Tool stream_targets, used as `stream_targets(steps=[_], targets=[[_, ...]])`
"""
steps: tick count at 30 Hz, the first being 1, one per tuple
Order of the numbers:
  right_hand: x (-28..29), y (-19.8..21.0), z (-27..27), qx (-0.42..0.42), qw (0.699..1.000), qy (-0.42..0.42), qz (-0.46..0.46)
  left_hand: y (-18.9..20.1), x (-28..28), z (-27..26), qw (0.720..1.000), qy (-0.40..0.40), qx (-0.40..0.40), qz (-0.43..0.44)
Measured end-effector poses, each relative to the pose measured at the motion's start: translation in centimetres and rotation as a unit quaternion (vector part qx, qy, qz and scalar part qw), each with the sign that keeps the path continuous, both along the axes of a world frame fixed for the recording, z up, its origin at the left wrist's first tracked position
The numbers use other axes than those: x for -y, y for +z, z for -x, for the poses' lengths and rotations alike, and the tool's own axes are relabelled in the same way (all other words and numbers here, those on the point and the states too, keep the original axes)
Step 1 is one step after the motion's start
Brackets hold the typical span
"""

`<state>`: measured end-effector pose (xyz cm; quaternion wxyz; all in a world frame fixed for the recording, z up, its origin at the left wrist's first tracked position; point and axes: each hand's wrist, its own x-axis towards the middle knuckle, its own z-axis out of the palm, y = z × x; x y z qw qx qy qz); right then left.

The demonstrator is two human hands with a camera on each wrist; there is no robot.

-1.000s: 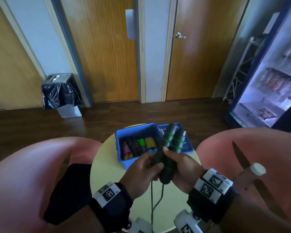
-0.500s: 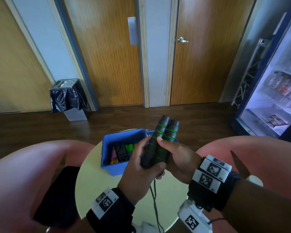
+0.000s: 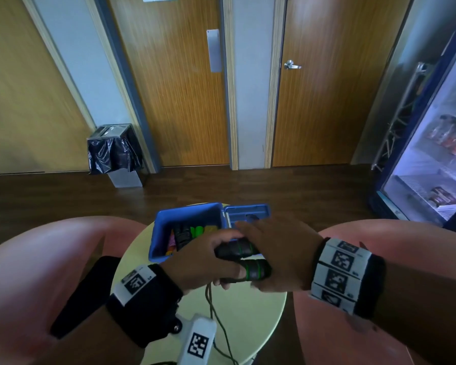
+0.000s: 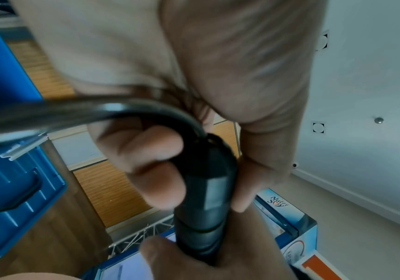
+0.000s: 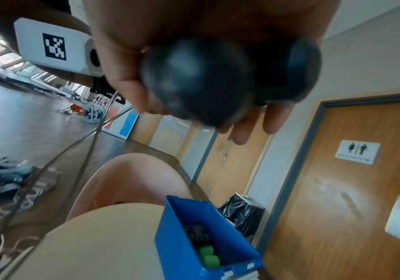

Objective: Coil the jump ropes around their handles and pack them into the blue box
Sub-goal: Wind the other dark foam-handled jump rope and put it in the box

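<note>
Round pale table (image 3: pixel 248 317), wooden doors (image 3: pixel 174 101) behind; left hand (image 3: pixel 203 262), right hand (image 3: pixel 279 256) grip black handles (image 3: pixel 237 250).

Fingers (image 5: pixel 242 136) cup two handles (image 5: pixel 194 79) (blurred) above blue box (image 5: pixel 182 223).

The person wears a black wristband (image 3: pixel 145 304) on the left wrist, carrying a white block printed with a black square marker. A white camera housing (image 3: pixel 195 341) with a similar marker hangs beneath it. The right wrist has a black band (image 3: pixel 371 285) wrapped in white panels (image 3: pixel 337 272) bearing several black square markers. The hands are bare.
</note>
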<state>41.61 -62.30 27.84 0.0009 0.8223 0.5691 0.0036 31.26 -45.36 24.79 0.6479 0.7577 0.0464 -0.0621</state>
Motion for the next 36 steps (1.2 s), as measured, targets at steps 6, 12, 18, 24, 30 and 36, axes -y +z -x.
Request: stream_targets(steps=[6,12,18,24,30,36], targets=[[0.7,-0.5,-0.2,-0.19,0.97,-0.136,-0.067,0.5,1.0,-1.0,0.986,0.135,0.031,0.091],[0.4,-2.0,-0.5,-0.392,0.865,-0.21,-0.232,0.0,2.8,-1.2,0.957,0.248,0.132,0.066],[-0.5,-1.7,-1.0,-0.657,0.536,-0.273,-0.455,-0.7,4.5,-1.1,0.968,0.189,0.11,0.12],[-1.3,-0.4,-0.7,-0.756,0.33,-0.227,-0.517,-1.1,6.0,-1.3,0.971,0.107,0.079,0.198],[-0.8,0.7,-0.3,-0.774,0.309,-0.166,-0.526,-0.4,5.2,-1.3,0.984,0.102,0.051,0.134],[-1.1,0.5,0.0,-0.794,0.28,-0.098,-0.531,-0.2,5.5,-0.7,0.983,0.087,0.012,0.162]])
